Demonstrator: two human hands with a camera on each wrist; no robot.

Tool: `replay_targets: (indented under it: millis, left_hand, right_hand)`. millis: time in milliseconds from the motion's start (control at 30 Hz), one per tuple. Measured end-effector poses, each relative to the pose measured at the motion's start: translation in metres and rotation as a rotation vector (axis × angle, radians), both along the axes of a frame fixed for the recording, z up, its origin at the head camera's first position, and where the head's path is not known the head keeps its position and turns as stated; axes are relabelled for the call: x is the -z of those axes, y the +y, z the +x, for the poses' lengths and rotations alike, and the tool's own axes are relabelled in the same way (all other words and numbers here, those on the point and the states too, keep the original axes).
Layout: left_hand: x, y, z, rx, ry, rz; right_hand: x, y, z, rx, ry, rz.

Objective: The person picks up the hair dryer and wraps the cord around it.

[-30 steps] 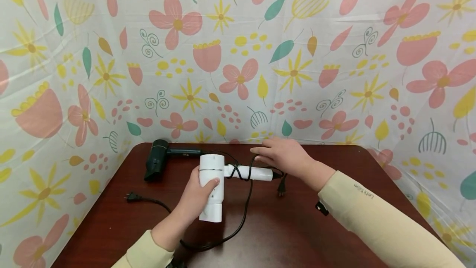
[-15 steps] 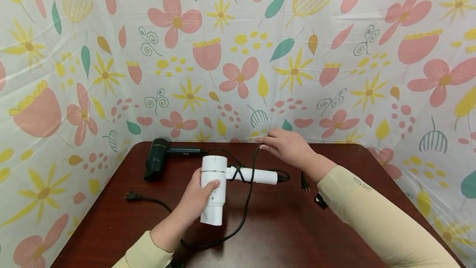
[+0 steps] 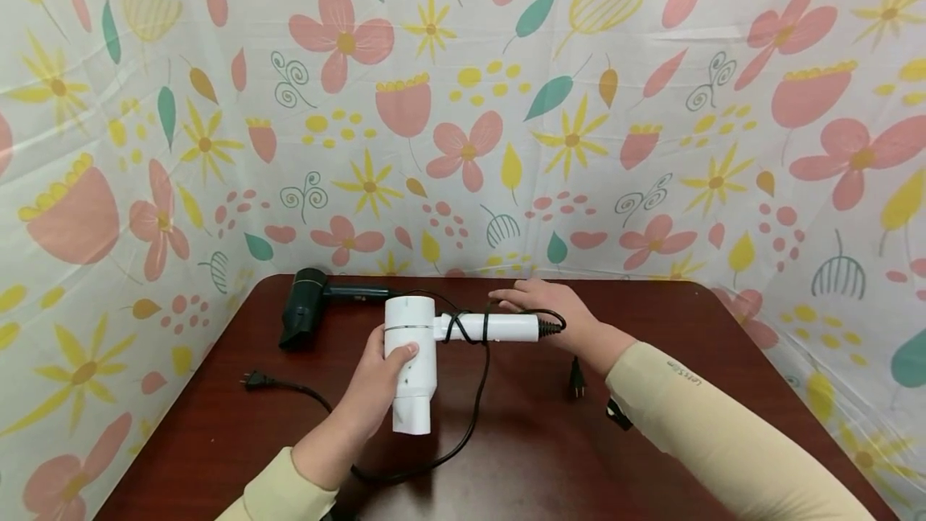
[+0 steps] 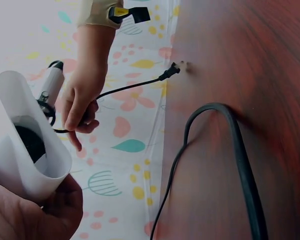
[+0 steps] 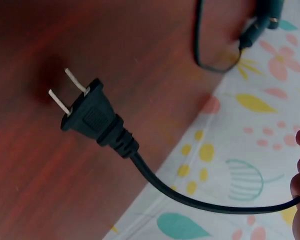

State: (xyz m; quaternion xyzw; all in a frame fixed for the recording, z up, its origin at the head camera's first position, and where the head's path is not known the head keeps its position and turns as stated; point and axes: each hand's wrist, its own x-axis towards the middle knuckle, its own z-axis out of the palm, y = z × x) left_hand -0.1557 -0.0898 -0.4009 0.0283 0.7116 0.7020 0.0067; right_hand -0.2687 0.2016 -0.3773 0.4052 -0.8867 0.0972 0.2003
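Note:
My left hand [image 3: 365,392] grips the barrel of a white hair dryer [image 3: 419,320], thumb over its front. The dryer's handle [image 3: 510,327] points right, with black cord [image 3: 459,326] crossed round it near the barrel. Behind the handle is my right hand [image 3: 553,297], partly hidden. In the left wrist view, the right hand [image 4: 85,100] holds the black cord between curled fingers, one finger pointing out. From it the cord's free end hangs down to a two-pin plug [image 5: 92,115], prongs above the table in the right wrist view.
A dark green hair dryer [image 3: 305,304] lies at the table's back left. Another black cord [image 3: 470,416] curves over the brown table [image 3: 579,457] and passes behind the left arm, with a plug [image 3: 256,380] at the left. Flower-printed cloth [image 3: 463,207] stands behind the table.
The right hand rose with the cord, then came down behind the handle. The white dryer's handle has swung upward slightly, and the hanging plug has shifted right overall.

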Motion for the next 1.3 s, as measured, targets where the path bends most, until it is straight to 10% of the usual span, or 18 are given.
replay_targets:
  millis: [167, 400, 900, 1300]
  left_hand:
    - [-0.001, 0.002, -0.004, -0.057, 0.019, 0.045]
    - [-0.001, 0.007, -0.009, -0.163, 0.034, 0.066]
    - [-0.001, 0.003, -0.022, -0.255, 0.018, -0.038]
    - [-0.001, 0.007, -0.02, -0.213, -0.021, -0.082]
  right_hand:
    - [0.01, -0.011, 0.013, 0.006, -0.106, -0.139]
    - [0.016, -0.028, 0.022, -0.009, 0.295, 0.12]
    - [0.002, -0.036, 0.048, -0.133, 0.311, 0.118]
    - [-0.004, -0.026, 0.048, -0.164, 0.314, 0.144]
